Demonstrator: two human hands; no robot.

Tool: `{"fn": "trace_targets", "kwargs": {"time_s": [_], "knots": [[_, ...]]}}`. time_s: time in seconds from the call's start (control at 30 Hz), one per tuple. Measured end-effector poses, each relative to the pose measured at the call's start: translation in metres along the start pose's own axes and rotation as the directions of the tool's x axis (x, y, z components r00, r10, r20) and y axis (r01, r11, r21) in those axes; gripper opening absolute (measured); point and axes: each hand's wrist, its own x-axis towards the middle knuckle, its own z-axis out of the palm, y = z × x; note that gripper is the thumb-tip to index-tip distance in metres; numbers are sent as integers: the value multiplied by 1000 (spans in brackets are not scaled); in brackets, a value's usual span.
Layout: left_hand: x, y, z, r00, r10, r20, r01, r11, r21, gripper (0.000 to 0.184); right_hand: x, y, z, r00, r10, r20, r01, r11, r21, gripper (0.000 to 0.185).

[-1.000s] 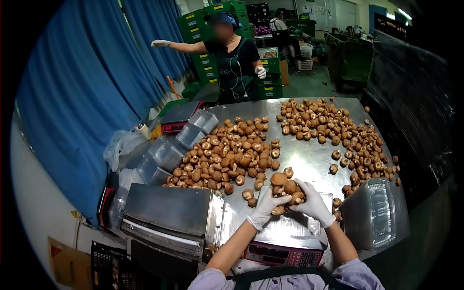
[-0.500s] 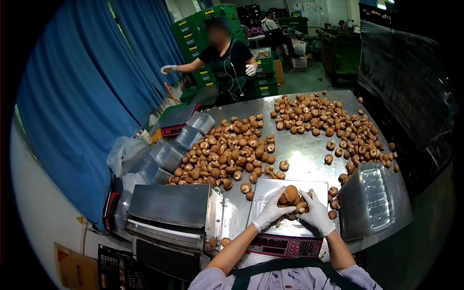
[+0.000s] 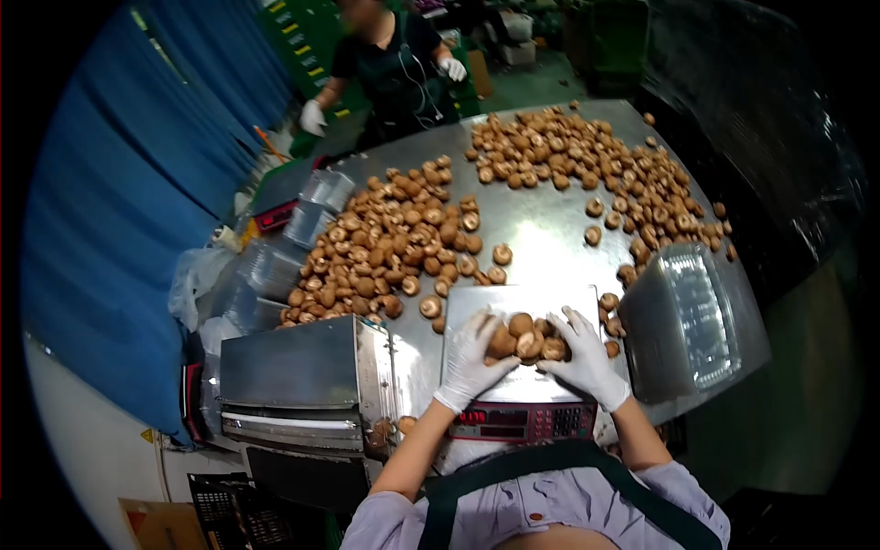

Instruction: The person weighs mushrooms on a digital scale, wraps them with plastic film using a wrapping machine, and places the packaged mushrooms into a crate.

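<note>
A cluster of brown mushrooms [image 3: 529, 341] rests in a clear tray on the weighing scale [image 3: 527, 390], whose red display is lit. My left hand [image 3: 473, 359], in a white glove, cups the cluster from the left, fingers curved against the mushrooms. From the right, my gloved right hand [image 3: 583, 359] encloses the same cluster. The tray is mostly hidden by the hands and mushrooms. Loose mushrooms [image 3: 609, 321] lie just right of the scale.
A large mushroom pile [image 3: 385, 243] lies left of centre, another pile [image 3: 587, 151] at the back right. Stacked clear trays [image 3: 683, 321] stand right; a metal machine [image 3: 293, 367] stands left. Across the table is a person [image 3: 394, 64] in white gloves.
Both my hands have lowered the mushrooms onto the scale, and its display now shows lit digits. The view has tilted downward. The co-worker's outstretched arm has dropped.
</note>
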Motion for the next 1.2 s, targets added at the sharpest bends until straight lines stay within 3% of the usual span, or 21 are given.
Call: {"fn": "trace_targets", "kwargs": {"time_s": [0.07,0.37,0.53,0.8,1.03,1.13,1.2], "knots": [[-6,-9,8,996,-86,-16,84,990,-113,88,-4,1,1,999,23,23,-23,999,23,84],[-9,-11,-28,983,-178,40,182,956,-231,96,-11,-1,-13,999,-35,38,35,999,8,94],[-7,-16,-54,981,-164,-100,143,971,-190,79,-20,0,-22,999,-8,43,8,1000,9,93],[6,-5,-61,966,-253,-61,229,938,-261,65,-39,-4,-23,1000,1,20,0,999,-45,81],[16,5,-31,977,-125,170,153,975,-162,66,-39,-13,-9,999,15,-45,-19,994,-104,64],[11,8,-15,973,-94,210,84,995,59,63,-39,-11,0,999,-19,-48,12,989,-147,61],[8,5,-10,978,-84,189,75,996,56,57,-39,-11,3,997,-34,-64,23,987,-161,55]]}}
